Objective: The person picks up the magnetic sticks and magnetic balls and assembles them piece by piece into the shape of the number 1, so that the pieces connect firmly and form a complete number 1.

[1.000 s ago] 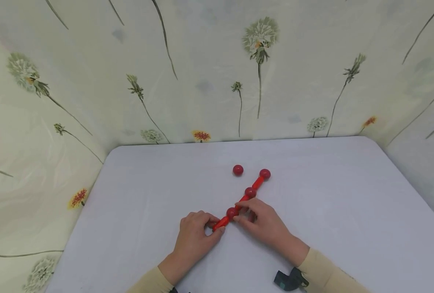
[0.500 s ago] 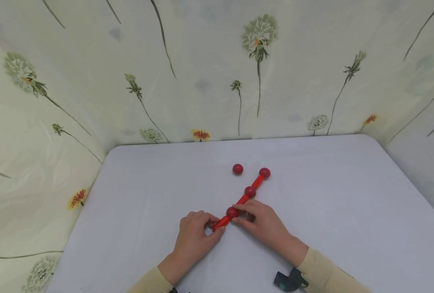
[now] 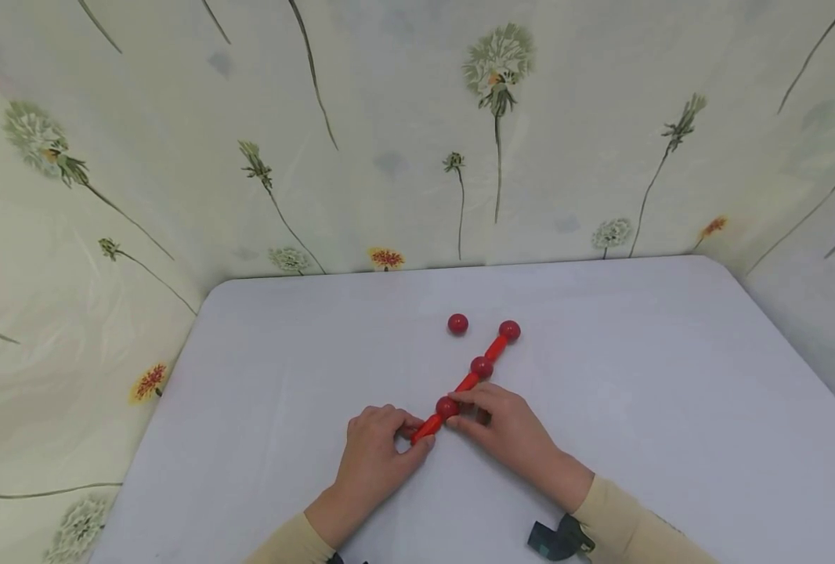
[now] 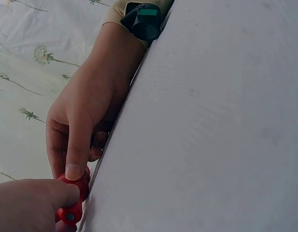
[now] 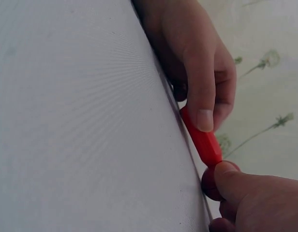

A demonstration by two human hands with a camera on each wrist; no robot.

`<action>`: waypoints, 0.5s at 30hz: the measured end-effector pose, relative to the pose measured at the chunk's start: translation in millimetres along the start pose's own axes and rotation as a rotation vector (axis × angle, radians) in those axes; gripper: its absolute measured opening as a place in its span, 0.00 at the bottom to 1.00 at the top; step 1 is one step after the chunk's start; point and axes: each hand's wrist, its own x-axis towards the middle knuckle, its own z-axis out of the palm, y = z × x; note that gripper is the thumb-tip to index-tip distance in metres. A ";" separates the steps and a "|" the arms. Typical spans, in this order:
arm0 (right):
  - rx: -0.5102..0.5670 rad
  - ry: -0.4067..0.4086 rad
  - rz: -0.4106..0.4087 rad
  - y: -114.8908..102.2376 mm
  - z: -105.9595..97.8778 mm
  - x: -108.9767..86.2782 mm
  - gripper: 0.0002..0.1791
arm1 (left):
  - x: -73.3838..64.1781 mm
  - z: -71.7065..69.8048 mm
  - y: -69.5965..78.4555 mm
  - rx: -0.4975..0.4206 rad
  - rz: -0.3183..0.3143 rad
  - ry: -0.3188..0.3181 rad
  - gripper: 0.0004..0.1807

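A diagonal chain of red rods and dark red balls lies on the white table. My left hand [image 3: 378,450] pinches the nearest red rod [image 3: 427,428] between thumb and fingers. At that rod's upper end sits a ball [image 3: 447,407], which my right hand [image 3: 512,435] pinches. Farther along come a second rod [image 3: 468,382], another ball [image 3: 482,366], a third rod [image 3: 497,348] and an end ball [image 3: 510,330]. In the right wrist view the held rod [image 5: 204,142] meets the ball [image 5: 212,186]. Fingers cover much of both in the left wrist view.
One loose red ball [image 3: 457,323] lies left of the chain's far end. The white table [image 3: 305,352] has rounded far corners, with a dandelion-printed curtain [image 3: 403,141] behind it and at its sides. A dark wrist device [image 3: 558,539] sits by my right sleeve.
My right fingertips have shifted slightly left and now close around the nearest ball, showing more of the second rod. My left hand keeps its hold on the rod.
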 end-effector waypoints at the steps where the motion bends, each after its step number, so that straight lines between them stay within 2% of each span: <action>1: -0.002 0.001 0.002 0.2 -0.4 0.2 0.22 | 0.3 0.4 -0.1 -0.003 -0.001 -0.003 0.12; 5: 0.005 0.008 0.005 0.4 -0.5 0.5 0.22 | 2.9 -1.3 -2.4 -0.008 -0.024 -0.047 0.18; 9: 0.007 0.015 0.013 -0.4 0.0 0.3 0.21 | 13.5 -10.5 -5.2 -0.038 -0.098 -0.123 0.24; 12: 0.010 0.020 0.019 -0.4 -0.1 0.2 0.21 | 27.3 -19.1 -7.9 -0.074 -0.143 -0.149 0.21; 15: 0.005 0.024 0.017 0.9 -0.2 0.5 0.21 | 44.1 -24.2 -12.4 -0.075 -0.149 -0.153 0.17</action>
